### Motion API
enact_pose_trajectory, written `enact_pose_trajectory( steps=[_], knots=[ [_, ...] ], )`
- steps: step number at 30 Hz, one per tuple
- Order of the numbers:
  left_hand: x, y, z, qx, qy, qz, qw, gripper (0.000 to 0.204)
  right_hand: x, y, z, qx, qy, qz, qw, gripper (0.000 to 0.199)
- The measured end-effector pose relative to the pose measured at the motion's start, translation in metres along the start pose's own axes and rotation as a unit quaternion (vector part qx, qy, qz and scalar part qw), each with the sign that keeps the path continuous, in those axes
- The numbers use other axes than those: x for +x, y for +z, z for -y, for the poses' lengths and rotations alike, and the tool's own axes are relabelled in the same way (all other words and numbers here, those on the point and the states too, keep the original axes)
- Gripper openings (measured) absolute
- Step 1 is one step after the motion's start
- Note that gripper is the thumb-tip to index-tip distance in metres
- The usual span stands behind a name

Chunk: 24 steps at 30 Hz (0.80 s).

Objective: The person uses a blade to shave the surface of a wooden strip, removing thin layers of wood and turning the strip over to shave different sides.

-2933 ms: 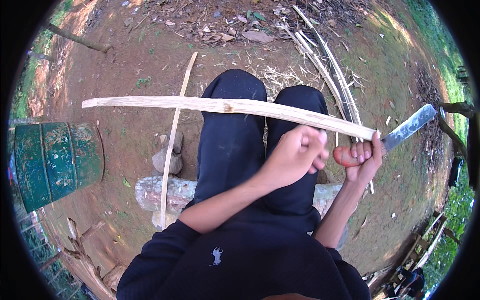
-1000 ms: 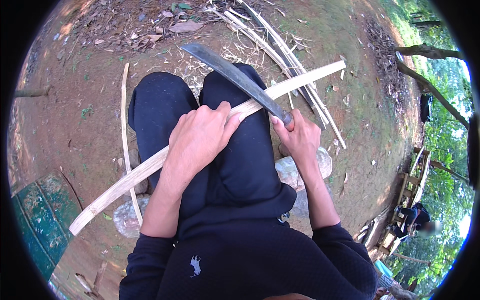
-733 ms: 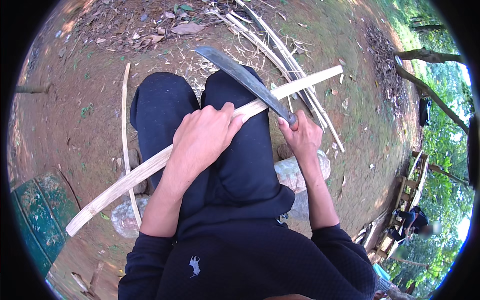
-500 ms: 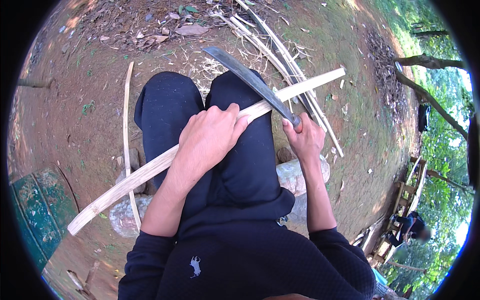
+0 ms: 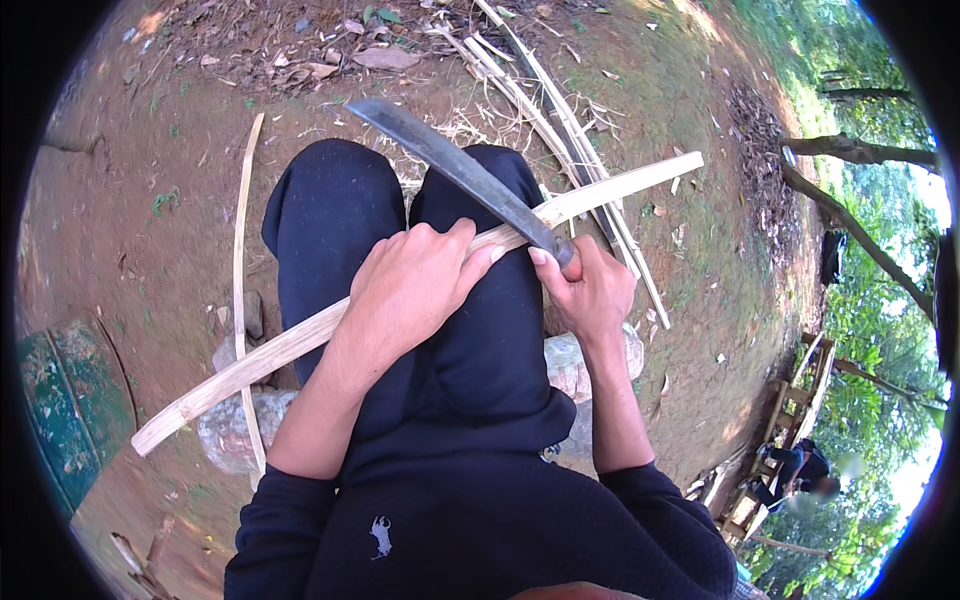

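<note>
A long pale bamboo strip (image 5: 620,188) lies slantwise across my thighs, its near end far out to the left. My left hand (image 5: 415,280) is closed around its middle, thumb along the top. In my right hand (image 5: 593,285) is the handle of a machete (image 5: 460,168), gripped with the thumb near the base of the blade. The dark blade crosses over the strip just right of my left hand, and its tip points up and left above my knees. Part of the handle is hidden by my fingers.
Several split strips (image 5: 560,120) lie on the earth ahead, among shavings (image 5: 455,130). Another thin strip (image 5: 243,240) stands out at left, over a log (image 5: 235,425). A green metal object (image 5: 70,405) is at lower left. A person (image 5: 800,470) sits far right by a wooden bench.
The machete has slid left and toward me, its broad side now showing more. My right hand has come closer to my left, which still grips the bamboo strip.
</note>
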State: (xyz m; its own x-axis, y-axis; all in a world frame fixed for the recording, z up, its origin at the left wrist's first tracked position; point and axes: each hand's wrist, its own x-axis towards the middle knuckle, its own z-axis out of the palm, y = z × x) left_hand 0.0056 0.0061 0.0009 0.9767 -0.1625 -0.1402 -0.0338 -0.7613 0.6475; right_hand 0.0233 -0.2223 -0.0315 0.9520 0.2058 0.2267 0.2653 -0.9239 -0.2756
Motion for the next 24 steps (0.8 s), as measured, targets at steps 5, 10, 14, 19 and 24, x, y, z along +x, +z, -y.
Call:
enact_pose_trajectory(
  steps=[5, 10, 14, 19, 24],
  knots=[
    [0.000, 0.001, -0.001, -0.004, 0.011, -0.008, 1.000, 0.039, -0.003, 0.001, -0.004, 0.015, 0.026, -0.034, 0.999, 0.058],
    [0.002, -0.001, -0.001, -0.018, -0.002, 0.018, 1.000, 0.038, -0.004, 0.000, -0.019, 0.007, 0.069, -0.010, 0.998, 0.056],
    [0.002, 0.005, 0.006, -0.025, 0.024, 0.004, 0.999, 0.038, -0.003, 0.000, -0.014, 0.033, 0.028, -0.007, 0.999, 0.052],
    [0.003, 0.000, 0.004, -0.033, 0.007, 0.008, 0.999, 0.039, -0.001, 0.015, -0.013, 0.081, 0.032, 0.001, 0.996, 0.052],
    [0.003, 0.003, 0.006, -0.032, 0.028, -0.002, 0.999, 0.037, 0.001, 0.020, -0.017, 0.041, 0.027, -0.018, 0.999, 0.054]
  ],
)
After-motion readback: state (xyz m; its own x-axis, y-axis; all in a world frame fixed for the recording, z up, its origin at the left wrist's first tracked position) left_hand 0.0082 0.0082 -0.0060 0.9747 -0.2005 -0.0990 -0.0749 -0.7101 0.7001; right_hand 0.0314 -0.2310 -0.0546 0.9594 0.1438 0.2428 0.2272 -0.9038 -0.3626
